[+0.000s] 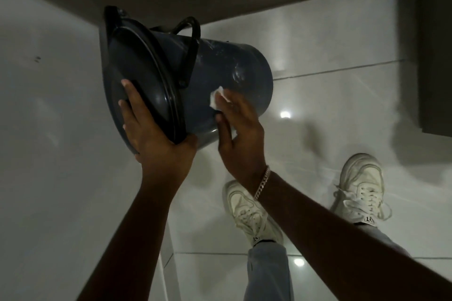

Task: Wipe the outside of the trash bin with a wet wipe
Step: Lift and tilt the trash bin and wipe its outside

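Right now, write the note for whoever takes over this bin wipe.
Left hand: grips the lid end of the bin, holding it tipped sideways above the floor.
Right hand: presses the wipe flat against the bin's side wall, near the rim.
Lid: closed.
Done: cannot tell how much of the wall is wiped.
Left: turn the bin and wipe the remaining outside, including base and lid.

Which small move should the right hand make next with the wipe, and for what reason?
Probably slide the wet wipe along the trash bin wall toward its base. The right hand presses it near the lid end, the left hand steadies the lid, and the wall beyond looks smudged.
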